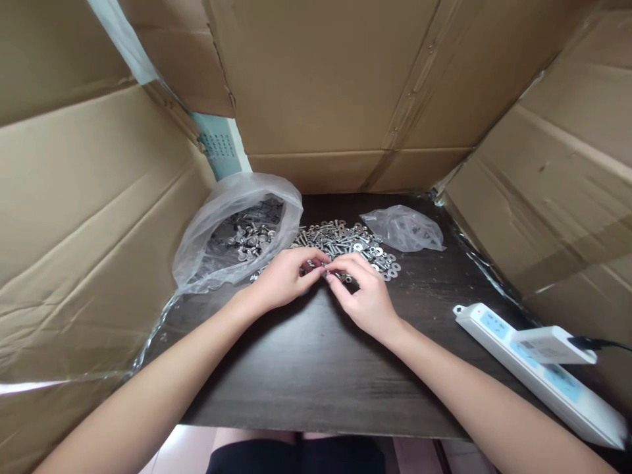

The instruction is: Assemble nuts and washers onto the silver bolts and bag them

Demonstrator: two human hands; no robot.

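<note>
In the head view, the left hand (291, 278) and the right hand (364, 293) meet over the near edge of a pile of screws, nuts and washers (336, 243) on the dark counter (316, 355). Both have curled fingers, thumb and forefinger brought together, and the fingertips of one all but touch those of the other. Whatever is pinched there is too small to make out, so I cannot tell which hand grips it, or whether both do.

The pile lies mostly just beyond the fingertips, spreading away from the person and out to the right, where flat washers (392, 268) lie beyond the right hand's knuckles. A few small pieces show beneath and between the hands.

Beyond the left hand and to its left, a large clear plastic bag (197, 260) lies with its mouth open, more metal fasteners (251, 240) inside. A smaller clear bag (407, 227) lies beyond the right hand, at the pile's far right. A white power strip (518, 368) sits right of the right forearm, well apart from the pile.
</note>
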